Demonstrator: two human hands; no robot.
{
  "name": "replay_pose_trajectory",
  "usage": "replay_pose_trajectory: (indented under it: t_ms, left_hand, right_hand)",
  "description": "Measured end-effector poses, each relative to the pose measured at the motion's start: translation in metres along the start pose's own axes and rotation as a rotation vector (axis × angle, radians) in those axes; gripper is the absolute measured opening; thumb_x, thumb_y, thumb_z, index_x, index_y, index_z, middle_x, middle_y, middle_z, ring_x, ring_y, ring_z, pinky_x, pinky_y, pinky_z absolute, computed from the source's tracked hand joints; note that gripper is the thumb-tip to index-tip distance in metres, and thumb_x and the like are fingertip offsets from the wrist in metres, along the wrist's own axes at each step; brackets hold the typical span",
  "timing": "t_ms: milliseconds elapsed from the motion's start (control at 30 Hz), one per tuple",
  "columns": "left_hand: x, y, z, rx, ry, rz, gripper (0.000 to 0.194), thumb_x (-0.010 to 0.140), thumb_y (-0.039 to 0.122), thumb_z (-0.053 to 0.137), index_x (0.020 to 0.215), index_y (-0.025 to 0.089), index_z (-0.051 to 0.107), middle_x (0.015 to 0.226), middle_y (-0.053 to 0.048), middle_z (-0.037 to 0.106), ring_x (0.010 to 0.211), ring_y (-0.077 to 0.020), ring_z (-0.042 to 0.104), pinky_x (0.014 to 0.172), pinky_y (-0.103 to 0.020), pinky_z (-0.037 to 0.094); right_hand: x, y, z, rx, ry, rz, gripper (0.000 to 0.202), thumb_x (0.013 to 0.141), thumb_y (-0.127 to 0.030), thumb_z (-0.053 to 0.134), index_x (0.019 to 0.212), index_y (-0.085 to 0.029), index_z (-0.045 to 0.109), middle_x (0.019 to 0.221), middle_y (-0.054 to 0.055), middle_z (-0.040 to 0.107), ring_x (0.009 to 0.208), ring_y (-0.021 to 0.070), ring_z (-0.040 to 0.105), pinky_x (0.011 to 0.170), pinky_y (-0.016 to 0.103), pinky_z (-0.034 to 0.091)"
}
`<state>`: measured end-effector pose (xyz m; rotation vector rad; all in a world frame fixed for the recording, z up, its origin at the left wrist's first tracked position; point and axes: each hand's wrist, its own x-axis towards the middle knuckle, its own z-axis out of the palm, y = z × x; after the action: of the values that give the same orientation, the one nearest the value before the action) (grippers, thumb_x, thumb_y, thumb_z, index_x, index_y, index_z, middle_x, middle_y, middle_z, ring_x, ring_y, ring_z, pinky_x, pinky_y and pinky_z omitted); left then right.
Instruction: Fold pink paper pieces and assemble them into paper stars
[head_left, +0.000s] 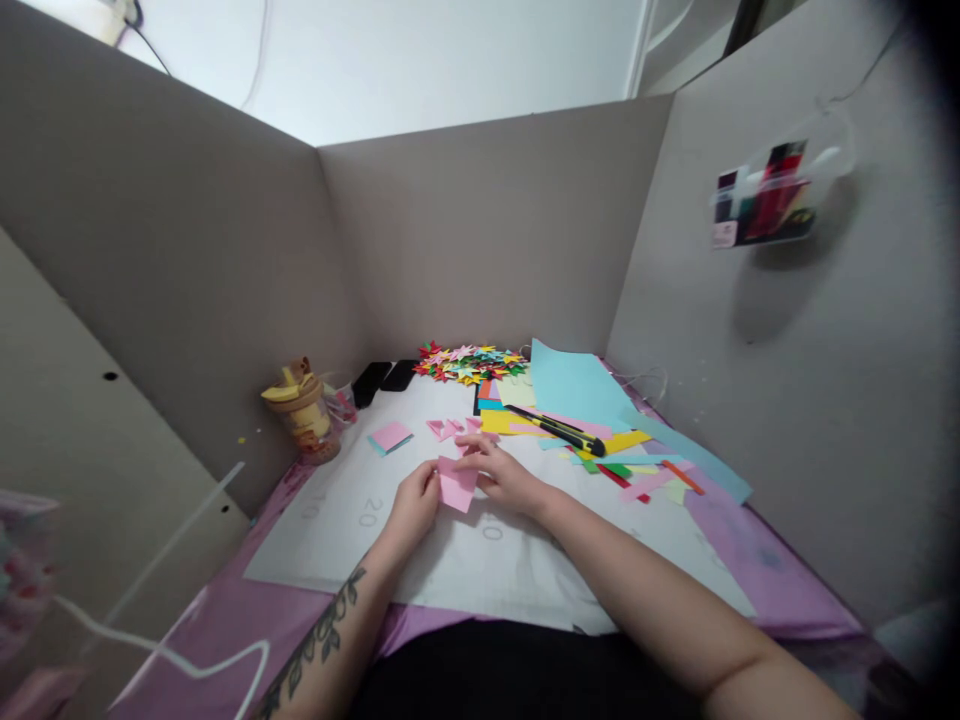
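Between my two hands is a small square of pink paper (456, 488), tilted above the white sheet. My left hand (417, 500) pinches its left edge with thumb and fingers. On the other side, my right hand (504, 474) grips the right edge, its fingers lying partly over the top. Just beyond my hands lie several folded pink paper pieces (445, 429), some hidden behind my right fingers. A small stack of pink and blue paper squares (390, 437) rests to the left of them.
A pile of coloured paper stars (472, 362) sits at the back. Right of my hands, a utility knife (559, 430) lies on paper strips near a large blue sheet (574, 385). A cup (304, 415) and black phone-like objects (372, 382) stand left. Grey partitions (495, 230) surround the table.
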<state>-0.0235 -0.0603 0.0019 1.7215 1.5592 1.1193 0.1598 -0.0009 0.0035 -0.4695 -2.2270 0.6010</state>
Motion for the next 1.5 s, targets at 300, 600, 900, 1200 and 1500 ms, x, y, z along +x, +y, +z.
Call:
replay_pose_trajectory:
  t_ms: [300, 600, 900, 1200, 1500]
  left_hand:
    - [-0.001, -0.006, 0.005, 0.351, 0.178, 0.303, 0.028, 0.082, 0.012, 0.042, 0.104, 0.016, 0.059, 0.103, -0.009, 0.059, 0.1, -0.0191, 0.053, 0.088, -0.036, 0.043]
    - [-0.015, -0.003, 0.007, 0.596, -0.1, 0.395, 0.029, 0.077, 0.005, 0.047, 0.094, 0.019, 0.067, 0.097, -0.006, 0.066, 0.094, -0.0193, 0.056, 0.087, -0.035, 0.042]
    - [-0.027, 0.009, 0.013, 0.735, -0.223, 0.455, 0.026, 0.081, 0.012, 0.049, 0.1, 0.021, 0.064, 0.096, -0.006, 0.066, 0.094, -0.0212, 0.054, 0.082, -0.036, 0.041]
    - [-0.029, 0.008, 0.013, 0.738, -0.216, 0.43, 0.032, 0.078, 0.007, 0.046, 0.101, 0.019, 0.064, 0.099, -0.008, 0.065, 0.095, -0.0199, 0.055, 0.084, -0.033, 0.044]
    - [-0.029, 0.008, 0.012, 0.771, -0.219, 0.409, 0.033, 0.077, 0.006, 0.045, 0.1, 0.019, 0.065, 0.096, -0.008, 0.065, 0.093, -0.0209, 0.055, 0.081, -0.033, 0.044]
  right_hand:
    - [-0.001, 0.009, -0.001, -0.398, -0.133, -0.054, 0.016, 0.083, -0.016, 0.051, 0.078, -0.019, 0.065, 0.079, 0.007, 0.061, 0.081, 0.0187, 0.051, 0.075, 0.033, 0.041]
    - [-0.002, 0.028, 0.003, -0.128, -0.272, 0.021, 0.01, 0.078, -0.018, 0.06, 0.079, -0.019, 0.07, 0.079, 0.005, 0.063, 0.078, 0.0153, 0.055, 0.075, 0.028, 0.042]
    - [-0.006, 0.029, -0.011, 0.035, -0.354, 0.075, 0.011, 0.077, -0.021, 0.062, 0.083, -0.021, 0.072, 0.096, 0.006, 0.065, 0.089, 0.0159, 0.057, 0.085, 0.03, 0.042]
    - [-0.005, 0.024, -0.011, 0.095, -0.297, 0.25, 0.008, 0.075, -0.017, 0.06, 0.073, -0.016, 0.068, 0.081, 0.002, 0.062, 0.075, 0.0126, 0.057, 0.073, 0.024, 0.044]
    - [-0.002, 0.025, 0.01, -0.091, -0.119, 0.352, 0.006, 0.071, -0.014, 0.06, 0.065, -0.015, 0.062, 0.067, -0.001, 0.053, 0.063, 0.01, 0.049, 0.06, 0.021, 0.038]
